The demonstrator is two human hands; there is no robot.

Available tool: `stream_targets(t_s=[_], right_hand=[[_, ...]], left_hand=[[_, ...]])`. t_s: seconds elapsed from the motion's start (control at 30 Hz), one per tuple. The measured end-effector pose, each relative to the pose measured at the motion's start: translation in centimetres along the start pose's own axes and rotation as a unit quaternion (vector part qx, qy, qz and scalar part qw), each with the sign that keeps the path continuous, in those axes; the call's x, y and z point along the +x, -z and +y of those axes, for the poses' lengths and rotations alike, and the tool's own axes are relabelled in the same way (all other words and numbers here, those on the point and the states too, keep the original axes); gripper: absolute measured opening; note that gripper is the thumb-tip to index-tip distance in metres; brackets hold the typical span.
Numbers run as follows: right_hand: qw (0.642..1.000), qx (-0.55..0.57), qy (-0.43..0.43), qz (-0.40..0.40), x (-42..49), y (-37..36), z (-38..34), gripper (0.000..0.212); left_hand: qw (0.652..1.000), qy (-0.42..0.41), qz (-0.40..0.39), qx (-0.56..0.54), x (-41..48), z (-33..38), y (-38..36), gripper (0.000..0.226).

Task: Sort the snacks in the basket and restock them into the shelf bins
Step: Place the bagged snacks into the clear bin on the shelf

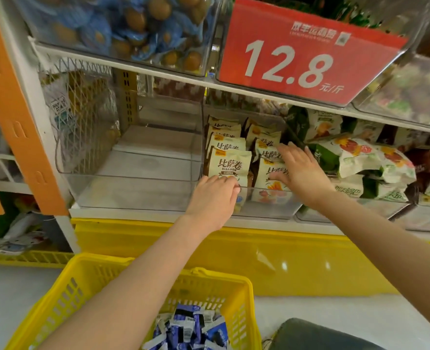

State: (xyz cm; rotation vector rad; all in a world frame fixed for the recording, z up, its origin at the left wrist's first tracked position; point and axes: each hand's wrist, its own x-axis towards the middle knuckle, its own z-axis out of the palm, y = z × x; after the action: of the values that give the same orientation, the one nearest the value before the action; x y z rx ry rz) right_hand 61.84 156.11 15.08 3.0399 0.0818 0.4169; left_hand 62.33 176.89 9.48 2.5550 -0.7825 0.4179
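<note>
I logged: L hand point(212, 198) curled over pizza-roll bin point(264, 209) front rim at front-left packet point(230, 164), grip unclear | R hand point(299, 170) flat, fingers apart, on bin's right row | basket point(82, 281) w/ blue sachets point(191, 327) below bin | risk: nudged upright rows could've toppled fwd

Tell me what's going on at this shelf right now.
A person is restocking a shop shelf. Both hands are at a clear bin of cream packets standing in two rows. The right hand lies flat on the right row, fingers spread. The left hand curls at the front packet by the bin's rim; whether it grips packet or rim is unclear. Below, a yellow basket holds blue and white sachets.
</note>
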Motion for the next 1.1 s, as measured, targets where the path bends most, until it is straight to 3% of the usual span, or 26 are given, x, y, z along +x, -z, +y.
stream_targets(t_s=[0.07,0.17,0.27,0.43,0.53,0.67,0.77,0.93,1.0,1.1], right_hand=[[0.999,0.008,0.036,0.036,-2.6,-0.2,-1.5,0.062],[0.996,-0.011,0.085,0.005,-6.3,-1.5,-3.7,0.061],[0.998,-0.024,0.056,-0.019,-8.7,-2.8,-5.5,0.065],[0.996,0.072,0.050,-0.015,-11.7,-3.6,-10.0,0.049],[0.987,0.127,0.084,-0.049,-13.4,-5.3,-14.1,0.040],[0.969,0.170,0.132,-0.126,-14.9,-9.8,-20.0,0.038],[0.945,0.195,0.134,-0.226,-15.3,-14.0,-24.5,0.039],[0.879,0.242,0.123,-0.392,-15.9,-20.2,-30.5,0.039],[0.842,0.293,0.079,-0.445,-16.9,-22.4,-32.6,0.041],[0.795,0.353,0.030,-0.492,-18.9,-25.2,-35.7,0.048]], left_hand=[[1.000,-0.003,-0.013,-0.007,-0.2,0.0,0.4,0.027],[1.000,-0.022,-0.022,0.003,-1.3,0.1,1.1,0.033],[1.000,-0.026,-0.016,-0.003,-3.5,0.0,2.3,0.037],[0.997,0.029,0.016,-0.068,-9.8,-0.6,4.1,0.030],[0.991,0.094,0.030,-0.088,-14.7,-2.5,4.4,0.029],[0.968,0.242,0.023,-0.055,-21.5,-8.9,4.0,0.031],[0.931,0.362,0.035,-0.028,-26.8,-14.7,3.1,0.029],[0.842,0.526,-0.007,-0.123,-33.6,-19.6,0.9,0.027],[0.835,0.529,-0.041,-0.143,-35.1,-20.0,0.1,0.028],[0.845,0.517,-0.029,-0.133,-36.0,-20.1,-0.6,0.025]])
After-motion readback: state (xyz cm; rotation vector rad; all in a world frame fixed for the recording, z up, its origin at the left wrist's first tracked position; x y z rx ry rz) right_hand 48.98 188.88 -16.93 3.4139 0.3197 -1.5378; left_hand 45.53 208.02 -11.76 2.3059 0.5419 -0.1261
